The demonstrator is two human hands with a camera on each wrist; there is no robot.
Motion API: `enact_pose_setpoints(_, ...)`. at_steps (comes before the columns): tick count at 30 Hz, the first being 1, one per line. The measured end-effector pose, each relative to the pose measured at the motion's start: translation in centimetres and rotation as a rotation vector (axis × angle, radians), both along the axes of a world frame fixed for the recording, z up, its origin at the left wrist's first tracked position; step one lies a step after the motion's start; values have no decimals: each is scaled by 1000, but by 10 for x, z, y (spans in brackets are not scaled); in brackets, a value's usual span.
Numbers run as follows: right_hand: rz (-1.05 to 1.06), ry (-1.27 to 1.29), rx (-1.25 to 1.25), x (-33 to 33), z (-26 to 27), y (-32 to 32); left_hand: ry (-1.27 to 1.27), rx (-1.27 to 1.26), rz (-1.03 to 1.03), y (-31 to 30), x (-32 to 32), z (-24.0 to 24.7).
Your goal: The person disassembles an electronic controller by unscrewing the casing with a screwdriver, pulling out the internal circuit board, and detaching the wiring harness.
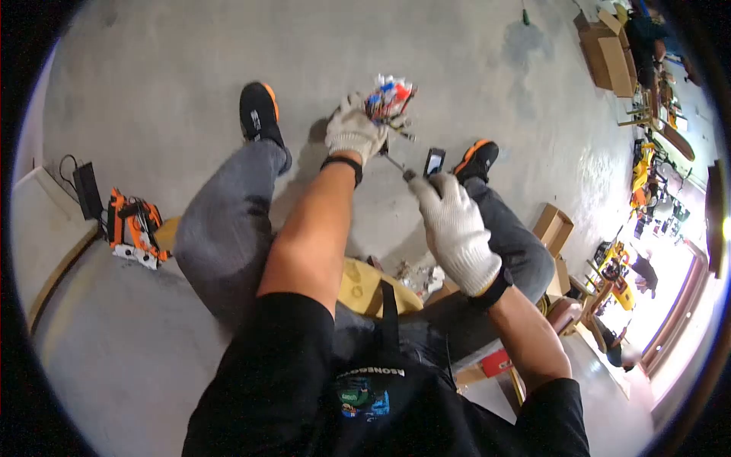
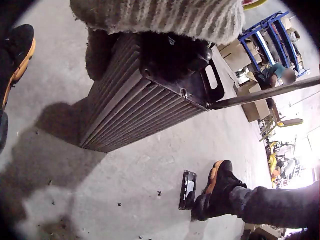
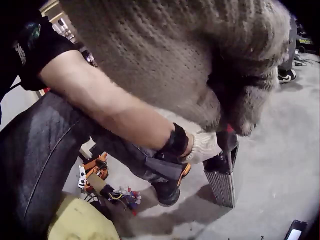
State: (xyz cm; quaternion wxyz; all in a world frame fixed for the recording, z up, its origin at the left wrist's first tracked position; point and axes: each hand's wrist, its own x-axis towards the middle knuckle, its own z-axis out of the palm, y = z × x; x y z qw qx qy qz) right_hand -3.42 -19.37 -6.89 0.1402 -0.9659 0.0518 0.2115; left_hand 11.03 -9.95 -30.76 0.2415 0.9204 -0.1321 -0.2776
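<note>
My left hand (image 1: 354, 128), in a knit work glove, grips a finned metal housing (image 2: 135, 100) from above at its end. The housing stands upright on the floor in the left wrist view, with a slotted black end plate (image 2: 214, 80) at its top. A bundle of coloured wires (image 1: 390, 99) shows just beyond that hand. My gloved right hand (image 1: 455, 225) grips a screwdriver (image 1: 394, 163), its handle mostly hidden inside the fist. The screwdriver's shaft (image 2: 270, 96) reaches the corner of the end plate, its tip right at the edge.
A small black rectangular piece with a pale panel (image 1: 434, 161) lies by the right shoe (image 1: 478, 158). An orange and black device (image 1: 133, 228) stands at left. Cardboard boxes (image 1: 609, 57) and people are at right. A green-handled tool (image 1: 525, 17) lies far off on the floor.
</note>
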Motion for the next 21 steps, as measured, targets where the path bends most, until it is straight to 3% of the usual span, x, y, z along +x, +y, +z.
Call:
enact_pose_setpoints(1, -102, 67, 24, 3, 0, 5, 49, -731, 270, -12, -18, -115)
enact_pose_setpoints(3, -224, -82, -44, 2, -9, 2, 49, -216, -21, -7, -11, -80)
enact_pose_setpoints(5, -263, 72, -97, 7, -3, 0, 173, 147, -261, 0, 17, 23)
enact_pose_setpoints(6, -176, -120, -78, -5, -10, -1, 180, 78, -33, 3, 4, 15)
enact_pose_setpoints(7, -153, -40, -17, 2, 7, 5, -100, 71, -90, 4, -2, 28)
enact_pose_setpoints(9, -77, -8, 51, -3, 7, 2, -117, 166, -263, -2, 3, 14)
enact_pose_setpoints(11, -27, -15, 36, -7, 1, 5, -25, 242, -273, -4, 8, 16)
enact_pose_setpoints(12, -53, -21, 35, -3, 0, 6, -24, 129, -131, -1, 6, 18)
enact_pose_setpoints(15, -257, -44, -30, -4, -11, 13, 105, -35, -18, -2, 5, 12)
enact_pose_setpoints(17, -394, 75, -2, 9, -3, 9, -398, -40, -170, -2, -11, -51)
enact_pose_setpoints(19, -417, 12, 150, 11, 2, 13, -83, 139, -304, 7, 7, 39)
enact_pose_setpoints(20, -285, -119, 194, 7, 3, 13, 95, 86, -97, 11, 12, 73)
enact_pose_setpoints(21, -263, -123, 201, 4, 4, 14, 90, 89, -74, 12, 6, 65)
